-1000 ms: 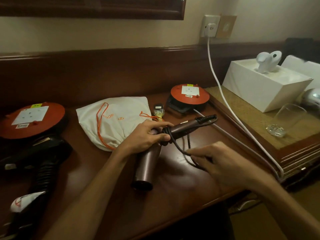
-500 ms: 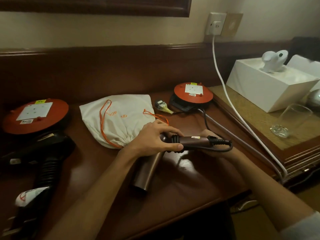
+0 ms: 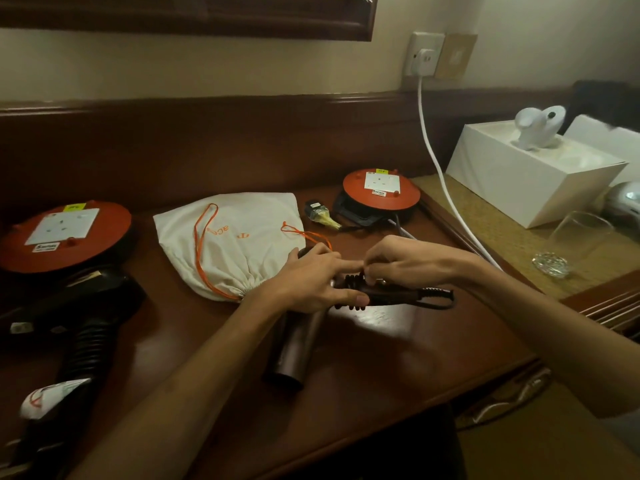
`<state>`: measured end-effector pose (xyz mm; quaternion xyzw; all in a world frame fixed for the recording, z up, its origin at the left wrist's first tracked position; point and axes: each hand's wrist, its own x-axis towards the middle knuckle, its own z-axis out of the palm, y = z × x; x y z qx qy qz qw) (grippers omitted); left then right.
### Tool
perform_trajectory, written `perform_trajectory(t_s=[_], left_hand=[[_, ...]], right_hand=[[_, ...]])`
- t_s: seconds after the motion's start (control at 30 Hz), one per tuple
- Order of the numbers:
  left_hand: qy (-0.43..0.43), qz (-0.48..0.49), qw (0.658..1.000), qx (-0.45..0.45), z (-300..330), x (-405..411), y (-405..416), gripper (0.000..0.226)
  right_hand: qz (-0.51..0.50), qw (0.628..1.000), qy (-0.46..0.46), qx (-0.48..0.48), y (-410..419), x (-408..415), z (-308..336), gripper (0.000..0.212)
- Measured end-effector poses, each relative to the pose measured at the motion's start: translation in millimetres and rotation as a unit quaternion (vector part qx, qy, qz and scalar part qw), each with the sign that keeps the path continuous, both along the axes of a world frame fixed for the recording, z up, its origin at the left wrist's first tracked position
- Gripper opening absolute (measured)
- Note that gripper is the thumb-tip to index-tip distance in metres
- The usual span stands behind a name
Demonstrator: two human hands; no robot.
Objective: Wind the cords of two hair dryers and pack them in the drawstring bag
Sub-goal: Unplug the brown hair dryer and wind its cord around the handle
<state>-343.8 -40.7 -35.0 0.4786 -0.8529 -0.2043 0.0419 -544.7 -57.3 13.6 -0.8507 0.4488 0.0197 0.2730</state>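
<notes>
A brown hair dryer lies on the wooden desk, barrel toward me, handle pointing right. My left hand grips it where barrel meets handle. Several turns of its black cord are wound round the handle, and my right hand pinches the cord on top of the handle. The cord's strain relief sticks out at the handle's right end. A cream drawstring bag with orange strings lies just behind my left hand. A black hair dryer lies at the left, its cord bundle tagged white.
Two red cable reels sit on the desk, one at the left, one behind, with a plug beside it. A white cable runs from the wall socket. On the right ledge stand a white box and a glass.
My right hand has come from beside the handle's end up onto its top, meeting my left hand. More turns of cord lie round the handle.
</notes>
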Motion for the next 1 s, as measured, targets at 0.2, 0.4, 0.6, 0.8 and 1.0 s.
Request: perform_trajectory(t_s=[0.2, 0.4, 0.6, 0.8, 1.0], left_hand=[[0.018, 0.023, 0.999, -0.031, -6.6, -2.3, 0.4, 0.047], [0.012, 0.065, 0.996, -0.060, -8.0, 9.5, -0.3, 0.049], [0.190, 0.079, 0.978, -0.021, -16.1, 40.2, -6.8, 0.047], [0.343, 0.087, 0.935, 0.008, -9.2, 45.9, 3.8, 0.033], [0.277, 0.111, 0.954, -0.010, -17.2, 42.2, 9.2, 0.040]], right_hand=[[0.014, 0.996, 0.067, -0.060, 26.7, 6.2, 13.8, 0.031], [0.056, 0.960, 0.174, -0.214, 82.5, 12.9, 41.3, 0.018], [0.011, 0.969, 0.090, -0.228, 109.6, -0.1, 16.4, 0.042], [-0.027, 0.972, -0.081, -0.220, 85.8, -8.4, -67.8, 0.046], [-0.095, 0.978, -0.165, -0.085, 35.3, -20.4, -95.1, 0.020]])
